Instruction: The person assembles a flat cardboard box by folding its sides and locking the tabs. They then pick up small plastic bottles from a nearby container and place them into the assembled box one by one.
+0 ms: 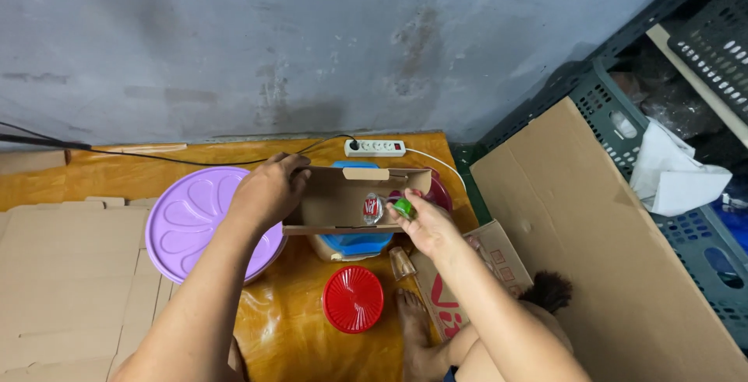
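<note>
STEP: loading small cardboard box (343, 195) | LEFT: left hand (269, 191) grasps box end | RIGHT: right hand (425, 222) pinches green-capped small bottle (403, 208) at box opening | NEXT: likely needs bottle seated inside, box kept steady

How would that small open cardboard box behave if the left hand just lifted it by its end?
The small cardboard box looks thin-walled, so it probably flexes where the left hand grips it. It seems light for its size. With its open side facing the right hand, the contents might slide out if tilted.
</note>
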